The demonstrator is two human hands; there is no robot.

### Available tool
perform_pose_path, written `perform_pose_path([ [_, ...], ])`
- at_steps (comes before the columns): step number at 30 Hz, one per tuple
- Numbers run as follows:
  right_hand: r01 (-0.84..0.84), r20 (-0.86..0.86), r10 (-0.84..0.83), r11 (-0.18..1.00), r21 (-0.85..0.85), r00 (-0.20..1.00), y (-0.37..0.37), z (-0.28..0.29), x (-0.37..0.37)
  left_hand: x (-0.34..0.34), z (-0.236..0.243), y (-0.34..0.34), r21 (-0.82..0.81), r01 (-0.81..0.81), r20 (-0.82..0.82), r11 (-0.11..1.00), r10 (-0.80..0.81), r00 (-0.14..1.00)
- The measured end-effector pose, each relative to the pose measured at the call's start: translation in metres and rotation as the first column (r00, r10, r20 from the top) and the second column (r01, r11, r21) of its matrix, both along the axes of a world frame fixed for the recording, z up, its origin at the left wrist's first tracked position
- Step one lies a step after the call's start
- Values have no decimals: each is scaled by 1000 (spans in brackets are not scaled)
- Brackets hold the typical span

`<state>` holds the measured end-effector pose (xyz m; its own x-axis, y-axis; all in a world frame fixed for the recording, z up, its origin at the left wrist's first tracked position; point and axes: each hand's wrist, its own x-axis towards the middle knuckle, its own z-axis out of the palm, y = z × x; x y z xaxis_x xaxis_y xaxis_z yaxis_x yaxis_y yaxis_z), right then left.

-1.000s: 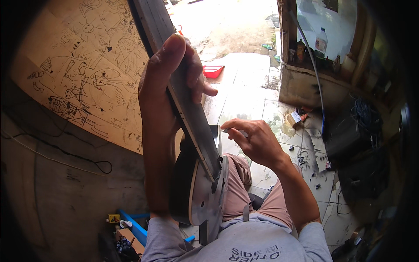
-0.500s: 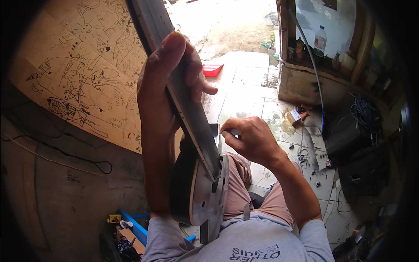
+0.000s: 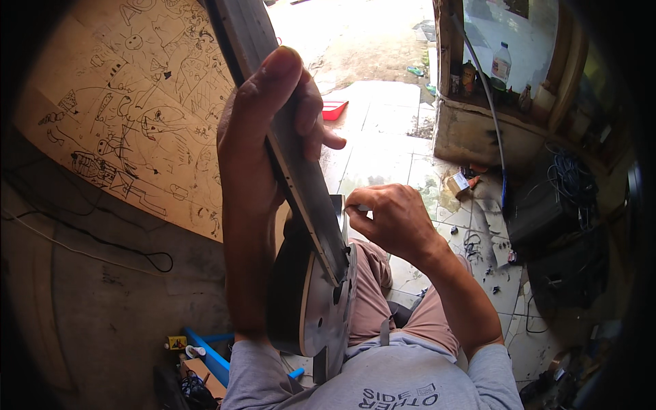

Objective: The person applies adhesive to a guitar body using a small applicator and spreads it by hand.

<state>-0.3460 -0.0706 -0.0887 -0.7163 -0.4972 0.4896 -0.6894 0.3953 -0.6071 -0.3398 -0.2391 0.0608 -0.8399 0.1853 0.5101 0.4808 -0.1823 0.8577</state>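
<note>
An electric guitar (image 3: pixel 331 324) with a dark, string-free fretboard and a grey-black body stands slanted against my left side and lap. My left hand (image 3: pixel 266 109) is wrapped round its neck (image 3: pixel 306 205), thumb on the near side and fingertips showing past the far edge. Beside the body's upper horn (image 3: pixel 339 201), my right hand (image 3: pixel 396 219) is closed in a pinch. A small greyish bit shows between thumb and forefinger, too hidden to name. The head end of the neck runs out of the picture at the top.
A large board covered in drawings (image 3: pixel 137 123) leans at the left. On the tiled floor lie a red dustpan-like tray (image 3: pixel 333 110), a small box (image 3: pixel 459 182) and dark scraps. A plastic bottle (image 3: pixel 501 67) stands on the ledge at right; a cable (image 3: pixel 488 89) hangs in front.
The guitar neck and my left hand have shifted slightly to the right in the picture. My right hand stays pinched by the horn, barely moved.
</note>
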Motion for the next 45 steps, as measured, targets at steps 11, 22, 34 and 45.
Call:
perform_pose_path([
  [11, 69, -127, -66, 997, 18, 990, -6, -4, -2, 0, 0, -5, -66, 4, -40, 998, -7, 999],
  [22, 49, -58, -45, 996, 75, 997, -3, 1, 3, 1, 2, -6, -99, -17, -53, 995, 12, 999],
  [34, 59, -120, -52, 997, 53, 991, -5, -3, 0, 3, 2, -1, -95, -65, -68, 993, 59, 996],
  [45, 85, -172, -84, 996, -2, 982, -9, -5, -1, 4, 1, 0, -76, -72, -61, 994, 67, 996],
])
